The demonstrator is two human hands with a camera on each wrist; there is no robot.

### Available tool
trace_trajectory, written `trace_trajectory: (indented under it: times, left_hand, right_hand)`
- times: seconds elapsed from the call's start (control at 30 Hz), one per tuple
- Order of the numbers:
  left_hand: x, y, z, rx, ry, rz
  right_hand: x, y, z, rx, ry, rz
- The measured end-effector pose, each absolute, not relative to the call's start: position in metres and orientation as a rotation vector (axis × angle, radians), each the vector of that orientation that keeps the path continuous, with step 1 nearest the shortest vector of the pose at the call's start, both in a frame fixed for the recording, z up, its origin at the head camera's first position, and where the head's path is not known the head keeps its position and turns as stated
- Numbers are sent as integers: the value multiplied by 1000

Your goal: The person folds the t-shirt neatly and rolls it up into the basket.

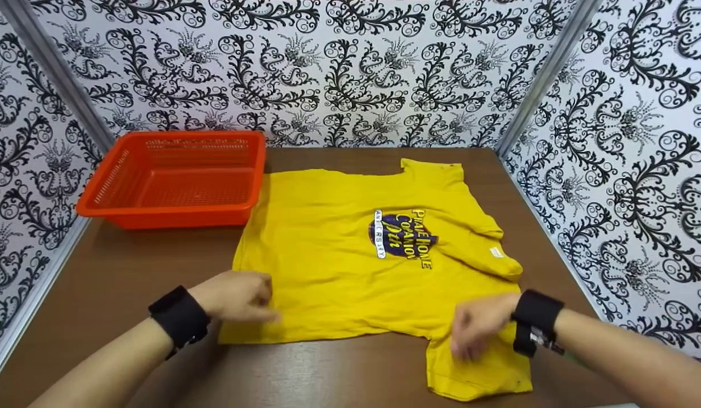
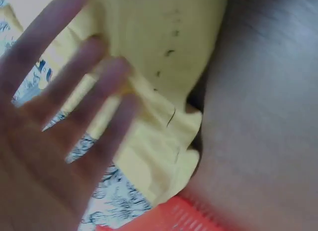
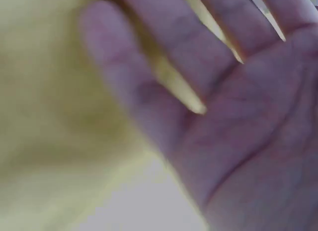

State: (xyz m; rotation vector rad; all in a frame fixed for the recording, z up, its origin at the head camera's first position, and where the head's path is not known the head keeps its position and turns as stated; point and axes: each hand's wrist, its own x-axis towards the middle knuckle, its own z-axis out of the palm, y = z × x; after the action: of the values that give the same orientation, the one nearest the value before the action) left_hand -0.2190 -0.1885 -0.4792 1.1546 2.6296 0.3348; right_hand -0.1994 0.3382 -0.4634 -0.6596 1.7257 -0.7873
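Note:
A yellow T-shirt point(image 1: 322, 243) with a purple and white print point(image 1: 404, 238) lies spread out on the brown table point(image 1: 305, 374), its neck to the right and its hem to the left. Over the hem's near corner is my left hand point(image 1: 237, 296); the left wrist view shows its fingers point(image 2: 99, 87) straight and spread, holding nothing. My right hand point(image 1: 483, 323) is over the near sleeve point(image 1: 475, 377), slightly blurred. In the right wrist view its palm and extended fingers point(image 3: 164, 37) show against blurred yellow cloth, with nothing gripped.
An orange plastic basket point(image 1: 169, 214) with perforated walls stands at the back left, beside the shirt's hem. Patterned black-and-white panels point(image 1: 350, 73) enclose the table at the back and both sides. Each wrist wears a black band point(image 1: 180, 317).

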Motion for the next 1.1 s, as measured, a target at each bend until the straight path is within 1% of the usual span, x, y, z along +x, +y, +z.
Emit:
trace_trajectory:
  times: [0.07,0.1,0.2,0.27,0.33,0.43,0.57,0.73,0.8,0.97,1.1]
  left_hand:
    - [-228,-183,-483,1174,2768,349]
    - [-233,-180,-485,1168,2844,332]
    - [-251,-165,-489,1034,2991,268]
    - [-263,-154,-492,900,2995,240]
    - [-275,-145,-497,803,2963,217]
    - [-292,-135,-505,722,2895,203]
    - [-310,-127,-517,696,2790,179]
    - [-322,-114,-538,673,2717,56]
    - [-321,-107,-533,654,2695,30]
    - [-324,-94,-513,592,2660,14]
    - [-338,-90,-505,556,2664,7]
  right_hand:
    - [-215,346,-462,-817,2011,-834]
    - [-224,349,-459,-847,2194,-832]
    - [-255,356,-452,-774,2672,-726]
    - [-272,356,-449,-653,2832,-642]
    - [-289,357,-454,-590,2906,-581]
    - [-312,357,-467,-530,2922,-552]
    - [-337,360,-489,-468,2849,-546]
    - [-370,375,-519,-351,2711,-401]
    - [-381,380,-525,-300,2671,-353]
    - [-397,381,-513,-238,2610,-361]
    - [-410,379,-501,-207,2602,-400]
